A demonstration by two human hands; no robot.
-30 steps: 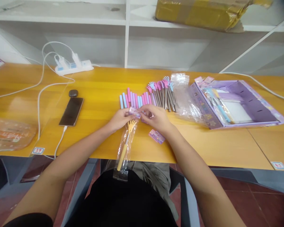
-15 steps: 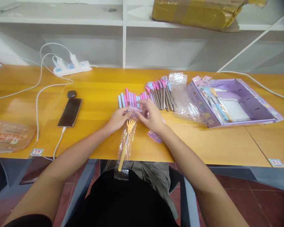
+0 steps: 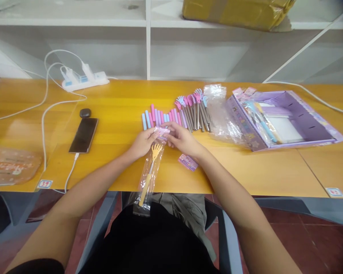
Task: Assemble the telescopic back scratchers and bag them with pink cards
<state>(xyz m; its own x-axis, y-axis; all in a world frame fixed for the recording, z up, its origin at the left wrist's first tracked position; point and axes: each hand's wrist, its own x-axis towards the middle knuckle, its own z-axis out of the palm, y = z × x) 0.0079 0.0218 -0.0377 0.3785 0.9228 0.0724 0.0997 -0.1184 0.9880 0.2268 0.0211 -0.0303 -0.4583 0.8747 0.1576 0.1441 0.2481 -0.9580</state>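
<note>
A pink and purple header card [image 3: 161, 132] is pinched between my left hand [image 3: 144, 142] and my right hand [image 3: 183, 140], at the top of a clear plastic bag [image 3: 153, 167]. Inside that bag lies a yellow back scratcher [image 3: 146, 186] with a hand-shaped head and a metal rod; its handle end hangs over the table edge towards my lap. More header cards [image 3: 188, 162] lie below my right wrist. Just beyond my fingers are several blue, pink and purple handle sleeves [image 3: 157, 117]. To their right sits a bundle of hand-headed metal rods [image 3: 198, 110].
Clear plastic bags [image 3: 221, 121] lie beside a purple display box [image 3: 265, 146] holding bagged back scratchers. A phone [image 3: 84, 135] on a charging cable, an earbud case [image 3: 85, 112] and a power strip [image 3: 85, 82] are at left. A carton [image 3: 237, 13] sits on the shelf.
My right hand's fingers have closed in on the header card, which now faces up more plainly. The bagged back scratcher has shifted slightly left. The view has moved a little.
</note>
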